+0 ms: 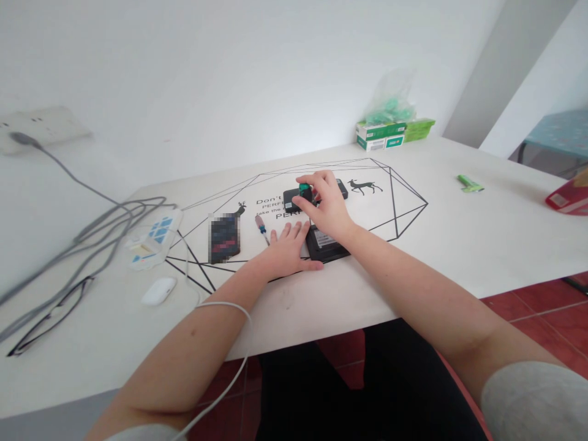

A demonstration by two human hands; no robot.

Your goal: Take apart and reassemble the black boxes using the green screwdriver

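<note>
My right hand (325,205) pinches a small green-topped part (305,191) and holds it against a flat black device (294,198) lying on the white table (459,245). A second black box with a label (324,245) sits just below that hand. Flat on the table beside this box lies my left hand (287,248), fingers stretched out and holding nothing. A small screwdriver with a red and blue handle (261,226) lies just left of my left fingertips.
A dark phone-sized object (225,237), a white power strip (154,240) with grey cables, white earbud case (158,291) and glasses (50,315) lie at the left. Green boxes with a plastic bag (390,128) stand at the back, a green lighter (468,182) and red box (569,197) right.
</note>
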